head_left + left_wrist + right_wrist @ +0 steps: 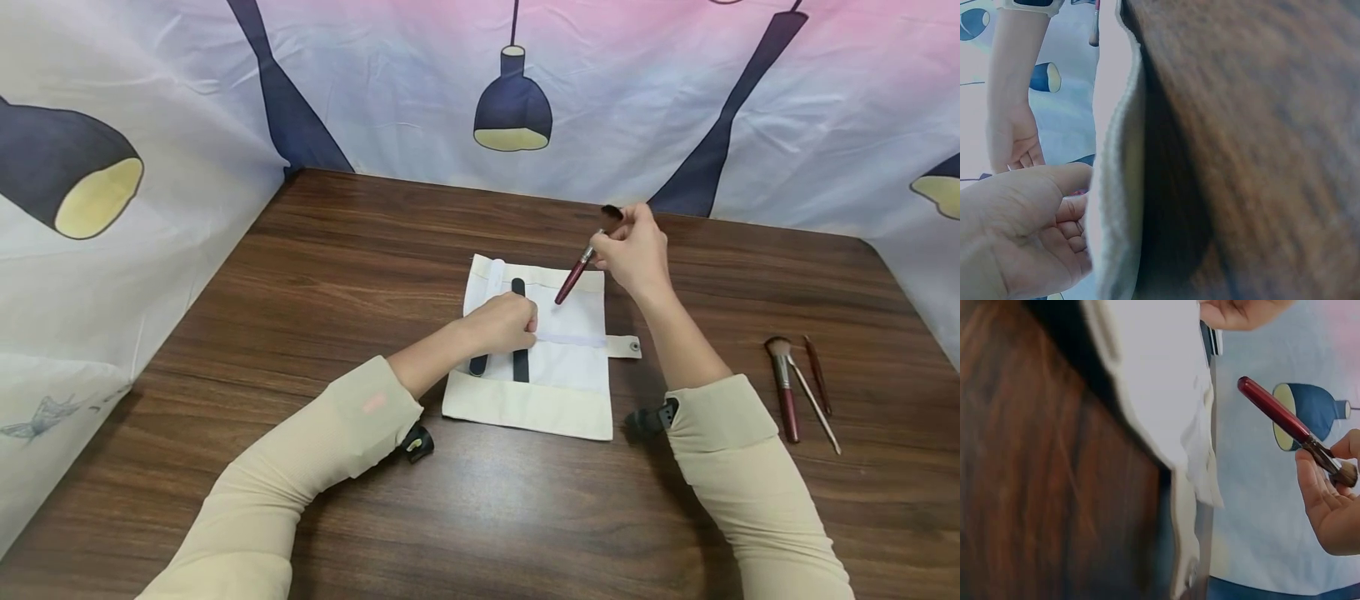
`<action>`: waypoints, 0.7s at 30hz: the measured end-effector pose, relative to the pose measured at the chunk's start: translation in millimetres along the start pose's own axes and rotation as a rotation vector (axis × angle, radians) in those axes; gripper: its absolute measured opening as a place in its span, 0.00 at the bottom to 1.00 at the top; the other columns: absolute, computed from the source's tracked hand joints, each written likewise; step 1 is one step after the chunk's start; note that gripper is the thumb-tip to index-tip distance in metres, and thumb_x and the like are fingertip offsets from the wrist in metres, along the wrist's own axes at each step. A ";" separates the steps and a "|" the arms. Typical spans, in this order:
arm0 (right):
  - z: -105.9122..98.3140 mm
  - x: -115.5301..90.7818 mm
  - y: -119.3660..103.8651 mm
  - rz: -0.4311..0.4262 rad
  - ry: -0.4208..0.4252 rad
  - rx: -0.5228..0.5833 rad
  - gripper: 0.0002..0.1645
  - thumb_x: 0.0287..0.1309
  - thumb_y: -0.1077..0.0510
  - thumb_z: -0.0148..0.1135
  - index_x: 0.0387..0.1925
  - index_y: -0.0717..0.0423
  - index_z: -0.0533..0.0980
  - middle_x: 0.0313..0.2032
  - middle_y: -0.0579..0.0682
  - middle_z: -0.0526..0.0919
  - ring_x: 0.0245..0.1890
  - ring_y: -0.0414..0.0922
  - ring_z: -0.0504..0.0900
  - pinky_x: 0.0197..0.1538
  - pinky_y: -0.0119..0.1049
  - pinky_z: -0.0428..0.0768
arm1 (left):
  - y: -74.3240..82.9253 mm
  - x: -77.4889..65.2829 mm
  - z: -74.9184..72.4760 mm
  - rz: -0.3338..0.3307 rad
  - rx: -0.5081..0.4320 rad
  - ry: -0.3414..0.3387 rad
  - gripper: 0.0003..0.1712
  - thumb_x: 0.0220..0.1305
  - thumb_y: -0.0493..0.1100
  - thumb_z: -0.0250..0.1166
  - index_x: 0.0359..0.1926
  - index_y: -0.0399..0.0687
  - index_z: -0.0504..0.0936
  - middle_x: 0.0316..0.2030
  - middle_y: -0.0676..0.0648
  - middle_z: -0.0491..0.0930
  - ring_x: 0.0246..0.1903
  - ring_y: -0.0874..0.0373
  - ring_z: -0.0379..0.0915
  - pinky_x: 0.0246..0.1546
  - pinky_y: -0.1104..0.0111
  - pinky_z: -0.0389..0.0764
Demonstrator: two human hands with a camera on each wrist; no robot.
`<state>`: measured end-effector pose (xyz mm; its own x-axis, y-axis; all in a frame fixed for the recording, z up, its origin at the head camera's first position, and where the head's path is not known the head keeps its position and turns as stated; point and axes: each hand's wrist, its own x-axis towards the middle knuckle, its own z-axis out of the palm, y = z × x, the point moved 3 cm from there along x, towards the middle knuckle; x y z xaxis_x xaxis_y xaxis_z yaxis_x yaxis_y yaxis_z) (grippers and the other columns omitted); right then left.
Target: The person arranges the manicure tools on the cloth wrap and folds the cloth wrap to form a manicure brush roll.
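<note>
Over the cloth roll (527, 407), the right hand (635, 254) pinches a makeup brush (585, 260) up high, presumably freeing its handle (1274, 412); the left hand's (502, 323) grip is unclear.

The held brush (573, 277) is deep red on the handle, silvery at the ferrule and dark brown at the bristles; the pouch (525, 404) is cream with white inside — a white strip (494, 279) and a black strip (520, 371) against it; the tabletop (360, 242) is dark brown, streaked with wood grain; the sleeves (255, 483) are pale beige; the backdrop (420, 92) blends pink into pale blue, patterned with navy lamps (513, 98) — yellowish inside.
</note>
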<state>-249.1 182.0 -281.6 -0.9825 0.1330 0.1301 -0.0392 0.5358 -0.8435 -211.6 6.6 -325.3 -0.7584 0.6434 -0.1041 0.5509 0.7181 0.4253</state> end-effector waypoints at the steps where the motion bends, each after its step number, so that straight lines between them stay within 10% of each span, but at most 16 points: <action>1: 2.6 -0.4 -0.4 0.005 -0.016 -0.003 0.22 0.56 0.61 0.54 0.52 0.61 0.61 0.29 0.54 0.72 0.29 0.50 0.82 0.37 0.38 0.80 | 0.1 0.0 -0.2 0.002 0.001 0.000 0.03 0.58 0.36 0.62 0.28 0.41 0.78 0.21 0.49 0.75 0.23 0.58 0.69 0.25 0.73 0.65; 21: 34.5 0.9 4.3 0.076 -0.266 -0.084 0.30 0.57 0.62 0.55 0.60 0.64 0.59 0.36 0.60 0.78 0.27 0.49 0.83 0.36 0.39 0.80 | 0.1 1.9 1.2 0.017 -0.001 -0.010 0.05 0.56 0.34 0.61 0.24 0.41 0.77 0.17 0.50 0.72 0.19 0.60 0.65 0.21 0.74 0.62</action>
<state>-256.5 155.7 -303.2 -0.9957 -0.0425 -0.0825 0.0404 0.6015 -0.7979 -212.6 8.2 -326.5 -0.7456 0.6579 -0.1056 0.5632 0.7069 0.4279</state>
